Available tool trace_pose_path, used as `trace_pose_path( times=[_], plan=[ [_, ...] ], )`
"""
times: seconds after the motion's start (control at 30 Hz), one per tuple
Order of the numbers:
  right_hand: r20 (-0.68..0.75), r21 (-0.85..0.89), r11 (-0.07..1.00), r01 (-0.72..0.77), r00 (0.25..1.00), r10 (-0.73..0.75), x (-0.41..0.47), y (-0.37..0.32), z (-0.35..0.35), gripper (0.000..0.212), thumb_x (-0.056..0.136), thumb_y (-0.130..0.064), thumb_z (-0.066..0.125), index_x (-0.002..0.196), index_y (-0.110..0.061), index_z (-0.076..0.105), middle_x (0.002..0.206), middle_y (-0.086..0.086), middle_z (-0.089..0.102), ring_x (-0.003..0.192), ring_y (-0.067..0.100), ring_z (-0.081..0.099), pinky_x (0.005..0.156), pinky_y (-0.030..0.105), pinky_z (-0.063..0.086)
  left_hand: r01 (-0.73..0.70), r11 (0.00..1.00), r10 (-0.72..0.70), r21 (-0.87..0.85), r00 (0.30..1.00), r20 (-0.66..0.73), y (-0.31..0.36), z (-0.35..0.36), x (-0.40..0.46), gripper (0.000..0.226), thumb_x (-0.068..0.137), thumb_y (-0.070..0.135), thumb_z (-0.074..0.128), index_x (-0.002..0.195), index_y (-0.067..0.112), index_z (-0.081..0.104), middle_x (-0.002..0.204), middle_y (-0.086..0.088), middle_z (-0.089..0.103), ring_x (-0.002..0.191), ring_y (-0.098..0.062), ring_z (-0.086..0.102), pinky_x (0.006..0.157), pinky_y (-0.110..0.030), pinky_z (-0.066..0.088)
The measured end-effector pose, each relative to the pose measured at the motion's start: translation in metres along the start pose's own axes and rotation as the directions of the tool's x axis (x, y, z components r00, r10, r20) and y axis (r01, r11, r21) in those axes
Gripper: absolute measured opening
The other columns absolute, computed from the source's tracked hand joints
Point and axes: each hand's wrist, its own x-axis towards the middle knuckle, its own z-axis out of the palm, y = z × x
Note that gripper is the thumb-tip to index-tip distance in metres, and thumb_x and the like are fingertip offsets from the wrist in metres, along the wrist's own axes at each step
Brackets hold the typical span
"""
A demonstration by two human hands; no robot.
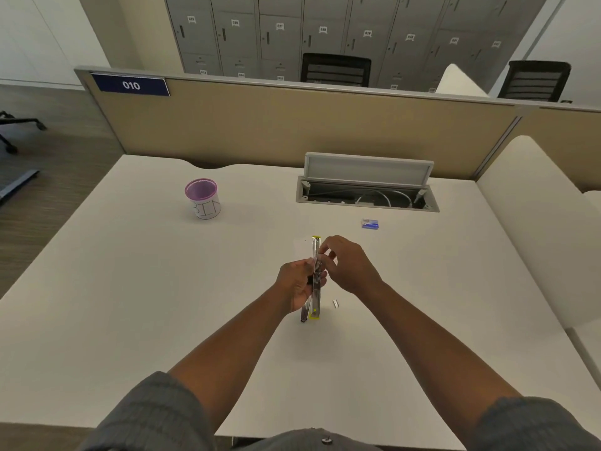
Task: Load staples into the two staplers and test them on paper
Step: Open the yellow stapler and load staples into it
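Desk (130, 288) white, tan partition (292, 125) behind, grey lockers (325, 27) beyond.

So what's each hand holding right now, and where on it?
Left hand grips the opened stapler around its middle. Right hand pinches at its upper rail; a staple strip there can't be confirmed.

Open desk on both sides of my hands

I see bare table (130, 304) left and right; obstacles are the pink bin cup (202, 198) far left, staple box (370, 223) and open cable tray (367, 193) ahead, loose staple strip (336, 303) beside.
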Motion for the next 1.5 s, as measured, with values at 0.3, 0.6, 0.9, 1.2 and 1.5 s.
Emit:
trace_pose_path(
  times=[0.3,0.6,0.9,1.2,1.5],
  plan=[
    [-0.052,-0.083,0.967,0.240,0.968,-0.244,-0.014,0.011,-0.004,0.004,0.086,-0.007,0.061,0.084,-0.010,0.064,0.085,0.003,0.066,0.081,0.021,0.059,0.068,0.031,0.051,0.009,1.000,-0.009,0.021,1.000,0.014,0.000,0.003,0.002,0.020,0.094,-0.003,0.050,0.081,-0.006,0.065,0.070,-0.016,0.059,0.054,-0.021,0.058,0.055,-0.028,0.056],
    [-0.079,-0.110,0.978,0.176,0.980,-0.185,-0.011,0.015,-0.002,0.006,0.088,-0.008,0.062,0.087,-0.006,0.068,0.086,0.007,0.069,0.080,0.025,0.061,0.071,0.032,0.049,0.036,0.999,-0.036,-0.001,0.999,-0.006,-0.001,0.010,0.004,0.014,0.093,-0.009,0.049,0.097,-0.011,0.062,0.074,-0.018,0.060,0.060,-0.023,0.059,0.056,-0.031,0.058],
    [-0.044,-0.063,0.979,0.196,0.979,-0.198,-0.009,0.013,-0.001,0.005,0.085,-0.007,0.063,0.086,-0.010,0.067,0.086,0.003,0.067,0.082,0.019,0.059,0.072,0.030,0.049,0.021,1.000,-0.021,-0.021,1.000,-0.009,0.003,0.008,0.005,0.023,0.096,-0.008,0.043,0.082,-0.008,0.061,0.074,-0.017,0.058,0.062,-0.024,0.056,0.052,-0.027,0.057],
    [0.036,-0.242,0.853,0.462,0.883,-0.468,-0.014,0.014,0.000,0.006,0.084,-0.014,0.065,0.087,-0.017,0.069,0.086,-0.004,0.071,0.073,0.021,0.060,0.062,0.033,0.043,0.045,0.998,-0.046,-0.052,0.999,-0.023,0.007,-0.004,0.011,0.022,0.100,0.003,0.047,0.089,-0.010,0.060,0.082,-0.020,0.061,0.066,-0.027,0.059,0.056,-0.033,0.060],
    [-0.134,0.066,0.963,0.262,0.958,-0.252,-0.023,0.020,0.002,0.020,0.081,-0.008,0.072,0.096,-0.019,0.074,0.096,-0.008,0.075,0.086,0.007,0.065,0.076,0.020,0.046,0.101,0.994,-0.102,0.029,0.995,0.023,0.012,-0.006,0.014,0.013,0.091,-0.009,0.048,0.091,-0.012,0.061,0.079,-0.020,0.063,0.067,-0.027,0.064,0.062,-0.030,0.061]
  ],
)
